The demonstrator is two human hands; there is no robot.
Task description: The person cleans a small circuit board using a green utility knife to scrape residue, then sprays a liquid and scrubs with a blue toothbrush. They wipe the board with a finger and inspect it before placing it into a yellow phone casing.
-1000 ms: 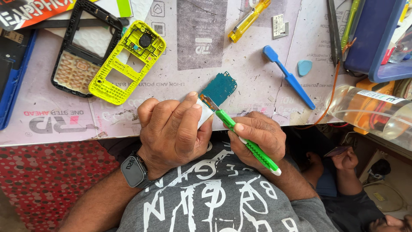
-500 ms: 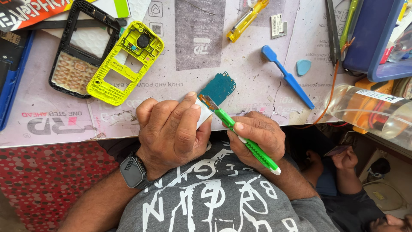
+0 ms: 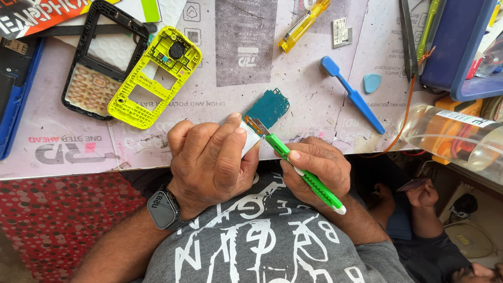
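The left hand (image 3: 212, 162) is closed around the lower end of a teal circuit board (image 3: 268, 109), which it holds at the near edge of the work mat (image 3: 314, 84). The right hand (image 3: 317, 167) grips a green craft knife (image 3: 306, 175), its tip touching the board's white part (between the two hands). A yellow phone frame (image 3: 154, 76) lies well apart, up to the left.

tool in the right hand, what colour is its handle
Bright green with a white end cap, clearest in the head view: the tool runs diagonally through the right hand.
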